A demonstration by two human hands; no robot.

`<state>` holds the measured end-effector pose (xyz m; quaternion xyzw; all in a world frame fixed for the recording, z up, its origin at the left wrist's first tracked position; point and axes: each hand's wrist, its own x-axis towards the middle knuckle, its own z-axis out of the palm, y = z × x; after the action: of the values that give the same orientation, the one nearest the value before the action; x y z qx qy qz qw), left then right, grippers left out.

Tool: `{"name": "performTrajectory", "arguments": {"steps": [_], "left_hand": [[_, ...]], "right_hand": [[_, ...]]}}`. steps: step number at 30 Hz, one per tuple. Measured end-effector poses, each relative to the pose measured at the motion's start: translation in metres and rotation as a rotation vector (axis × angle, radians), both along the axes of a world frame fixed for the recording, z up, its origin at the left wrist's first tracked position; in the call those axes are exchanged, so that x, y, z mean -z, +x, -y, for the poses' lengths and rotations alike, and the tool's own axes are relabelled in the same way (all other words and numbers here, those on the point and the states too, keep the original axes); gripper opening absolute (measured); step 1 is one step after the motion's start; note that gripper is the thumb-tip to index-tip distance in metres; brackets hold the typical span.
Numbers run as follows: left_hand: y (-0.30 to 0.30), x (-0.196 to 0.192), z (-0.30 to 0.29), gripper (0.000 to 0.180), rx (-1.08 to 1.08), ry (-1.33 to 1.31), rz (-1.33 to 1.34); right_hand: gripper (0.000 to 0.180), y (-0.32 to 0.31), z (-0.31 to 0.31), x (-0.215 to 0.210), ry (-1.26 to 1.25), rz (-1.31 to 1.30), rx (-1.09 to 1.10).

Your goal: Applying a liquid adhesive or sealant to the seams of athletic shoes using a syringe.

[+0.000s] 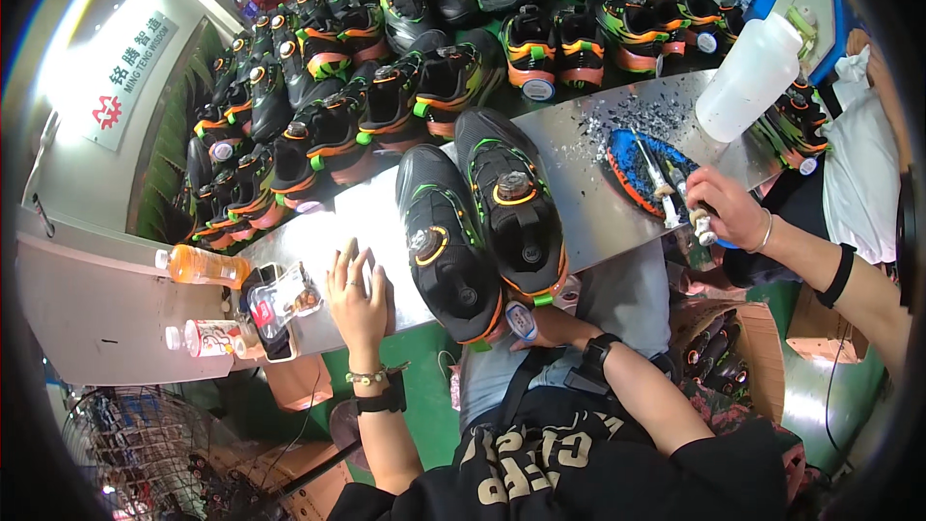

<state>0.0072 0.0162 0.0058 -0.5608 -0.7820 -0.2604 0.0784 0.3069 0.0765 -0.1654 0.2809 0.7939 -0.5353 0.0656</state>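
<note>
A pair of black sneakers with orange and green trim stands side by side on the metal worktop, heels toward me: the left shoe and the right shoe, each with a round dial on its tongue. My left hand lies on the worktop left of the pair, fingers stretched and holding nothing. My right hand is at the heels, beside a white oval tag by the left shoe. Its fingers are mostly hidden there, so its grip cannot be made out.
Many similar sneakers fill the far side. On the right, another person's hand is at tools over a blue-and-orange pad, near scattered shavings and a white plastic bottle. Drink bottles and a phone-like tray sit left.
</note>
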Motion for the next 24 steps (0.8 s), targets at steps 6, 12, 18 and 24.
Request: {"name": "performTrajectory", "arguments": {"steps": [6,12,18,24], "left_hand": [[0.001,0.000,-0.003,0.029,-0.002,-0.002,-0.013],[0.000,0.001,-0.002,0.029,0.002,0.017,-0.007],[0.000,0.003,-0.006,0.029,0.010,0.014,-0.012],[0.001,0.001,-0.004,0.031,-0.003,0.001,-0.026]], "right_hand": [[0.047,0.005,0.004,0.023,0.179,-0.263,0.101],[0.045,0.003,0.000,-0.013,-0.038,0.049,0.071],[0.025,0.048,-0.020,-0.156,0.262,-0.052,0.093],[0.032,0.108,-0.041,-0.269,0.718,-0.283,0.625]]}}
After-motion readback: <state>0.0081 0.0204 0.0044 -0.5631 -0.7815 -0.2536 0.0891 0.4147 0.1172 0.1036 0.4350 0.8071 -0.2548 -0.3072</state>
